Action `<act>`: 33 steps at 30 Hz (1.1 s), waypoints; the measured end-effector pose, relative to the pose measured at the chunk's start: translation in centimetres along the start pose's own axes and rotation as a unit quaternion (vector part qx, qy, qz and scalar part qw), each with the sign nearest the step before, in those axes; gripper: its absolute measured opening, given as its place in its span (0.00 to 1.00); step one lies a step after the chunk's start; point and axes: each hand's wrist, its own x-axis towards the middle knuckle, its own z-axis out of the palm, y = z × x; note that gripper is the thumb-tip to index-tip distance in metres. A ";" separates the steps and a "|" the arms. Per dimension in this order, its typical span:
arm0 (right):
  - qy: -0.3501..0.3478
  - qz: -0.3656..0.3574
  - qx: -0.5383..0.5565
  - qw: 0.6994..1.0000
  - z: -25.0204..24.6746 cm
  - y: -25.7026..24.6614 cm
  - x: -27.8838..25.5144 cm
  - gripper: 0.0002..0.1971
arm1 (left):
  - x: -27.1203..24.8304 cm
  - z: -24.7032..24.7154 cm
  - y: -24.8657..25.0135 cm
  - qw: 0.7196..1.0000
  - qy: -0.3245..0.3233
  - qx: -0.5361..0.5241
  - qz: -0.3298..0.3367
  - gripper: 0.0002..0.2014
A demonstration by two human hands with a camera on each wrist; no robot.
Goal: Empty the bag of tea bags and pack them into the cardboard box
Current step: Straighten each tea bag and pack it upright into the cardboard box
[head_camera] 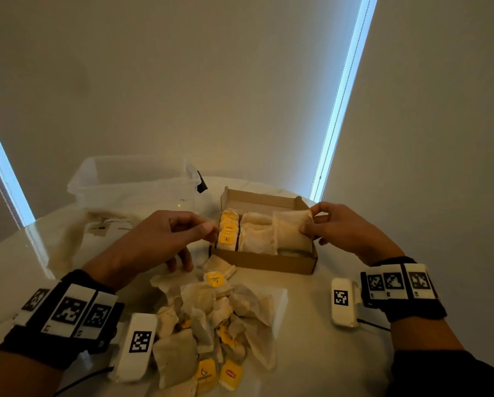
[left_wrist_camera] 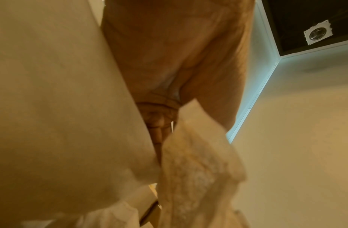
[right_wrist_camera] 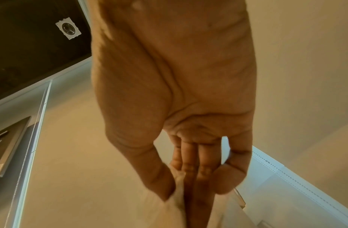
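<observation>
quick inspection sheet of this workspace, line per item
surface: pale round table.
job's things: open cardboard box part filled with upright tea bags; loose tea bags piled near the person; cloth bag lying flat at left.
clutter: clear plastic tub behind.
hands: left hand pinches at the yellow-tag row; right hand pinches a tea bag at the box's right end.
cables: thin black leads from the wrist units.
surroundings: closed blinds, light at their edges.

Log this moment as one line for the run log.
right hand pinches tea bag at cardboard box | left hand at box's left end, pinching | loose pile unpacked
</observation>
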 end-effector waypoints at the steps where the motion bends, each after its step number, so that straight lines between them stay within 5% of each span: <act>1: 0.023 -0.003 0.016 1.000 -0.1 0.1 0.1 0.12 | 0.0 0.0 0.0 1.000 0.000 0.000 -0.001 0.12; 6: 0.137 -0.026 0.096 0.985 -0.6 0.4 1.9 0.16 | 0.0 0.0 0.0 1.000 -0.001 0.001 -0.004 0.12; 25: 0.061 0.025 0.005 0.998 0.9 0.3 5.7 0.17 | 0.5 0.0 -0.5 1.000 -0.010 0.003 -0.015 0.12; 33: 0.123 -0.012 -0.013 0.992 0.1 0.4 4.9 0.27 | 0.3 -0.1 -0.6 1.000 -0.014 0.004 -0.008 0.12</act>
